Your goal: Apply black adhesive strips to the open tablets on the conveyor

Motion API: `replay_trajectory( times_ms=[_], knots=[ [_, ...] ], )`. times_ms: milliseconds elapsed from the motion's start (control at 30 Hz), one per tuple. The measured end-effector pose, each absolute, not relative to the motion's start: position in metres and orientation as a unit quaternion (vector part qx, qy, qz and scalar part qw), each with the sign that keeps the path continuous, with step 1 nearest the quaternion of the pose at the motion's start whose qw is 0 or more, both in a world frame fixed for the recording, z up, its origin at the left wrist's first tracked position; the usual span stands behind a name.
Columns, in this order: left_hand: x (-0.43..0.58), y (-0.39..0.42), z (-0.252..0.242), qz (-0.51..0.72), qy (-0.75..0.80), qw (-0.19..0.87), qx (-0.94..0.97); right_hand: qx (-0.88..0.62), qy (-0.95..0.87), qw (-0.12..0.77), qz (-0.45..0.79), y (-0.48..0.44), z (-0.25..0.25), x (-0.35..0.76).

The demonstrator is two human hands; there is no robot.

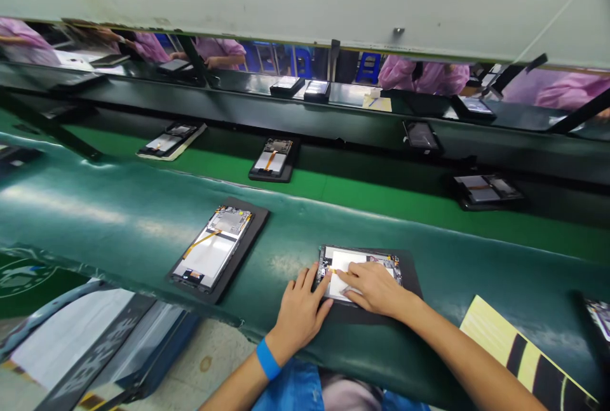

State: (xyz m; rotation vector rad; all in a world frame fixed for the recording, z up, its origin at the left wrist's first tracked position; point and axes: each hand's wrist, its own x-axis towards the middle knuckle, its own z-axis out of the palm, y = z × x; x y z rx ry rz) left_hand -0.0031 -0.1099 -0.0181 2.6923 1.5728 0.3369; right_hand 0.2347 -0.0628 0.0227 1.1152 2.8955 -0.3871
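Note:
An opened tablet (350, 258) lies on a black pad (410, 271) on the green bench in front of me. Its pale battery area and circuit board show. My left hand (301, 303), with a blue band on the wrist, rests spread at the tablet's left end, fingertips on its edge. Over the middle reaches my right hand (376, 285), its index fingertip pressing near a short orange ribbon cable (332, 270). The right thumb sits apart, lower on the tablet, and the other fingers are bent. Both hands cover parts of the tablet.
Left on the bench, another opened tablet (216, 246) lies on its pad. A yellow-and-black board (517, 341) is at right. Beyond runs a green conveyor belt (219, 169) carrying several tablets. Pink-sleeved people work behind it. A white beam (286, 7) crosses above.

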Motion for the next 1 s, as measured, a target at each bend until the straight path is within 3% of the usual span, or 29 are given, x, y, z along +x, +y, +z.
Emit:
replay_trajectory(
  times_ms=[500, 733, 1000],
  knots=[
    [0.003, -0.111, -0.014, 0.094, 0.507, 0.001, 0.857, 0.354, 0.919, 0.025, -0.174, -0.059, 0.038, 0.234],
    [0.004, -0.111, -0.012, 0.097, 0.517, 0.004, 0.85, 0.45, 0.867, -0.06, -0.206, -0.044, 0.03, 0.21],
    [0.003, -0.111, -0.015, 0.093, 0.517, 0.006, 0.851, 0.44, 0.875, 0.056, -0.193, -0.03, 0.043, 0.195]
  ],
)
